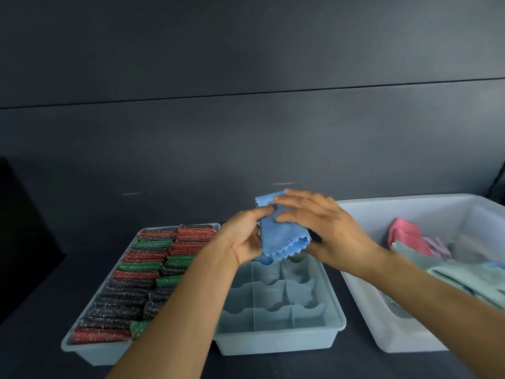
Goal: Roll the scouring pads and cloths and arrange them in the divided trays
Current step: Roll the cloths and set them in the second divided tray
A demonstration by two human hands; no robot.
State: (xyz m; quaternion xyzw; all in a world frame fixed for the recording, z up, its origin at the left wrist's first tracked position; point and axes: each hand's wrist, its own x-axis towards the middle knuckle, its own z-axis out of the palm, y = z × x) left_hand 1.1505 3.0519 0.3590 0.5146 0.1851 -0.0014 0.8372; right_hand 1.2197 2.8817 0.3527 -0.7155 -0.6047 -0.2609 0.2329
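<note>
Centrally, a blue cloth (pixel 281 239) is held in the air by both hands over the far end of the middle tray (pixel 338 321), clear of its dividers. The cloth is partly folded or rolled, and its scalloped lower edge is seen hanging towards the tray. It is gripped by the left hand (pixel 243 242) from the left side, with the thumb pressed on its upper part and the fingers curled beneath. The right hand (pixel 330 231) is laid over the cloth's top, its fingers (pixel 297 199) nearly straight and spread apart; its thumb cannot be made out. The compartments of the middle tray nearest the camera are seen bare. The left tray (pixel 82 351) is packed with rolled pads (pixel 131 285) in red, green and black, laid side by side in two columns. At the right, a pale bin (pixel 410 206) is set on the dark counter (pixel 35 356), and loose cloths are heaped in it, among them a pink cloth (pixel 404 236) and a green cloth (pixel 470 277).
</note>
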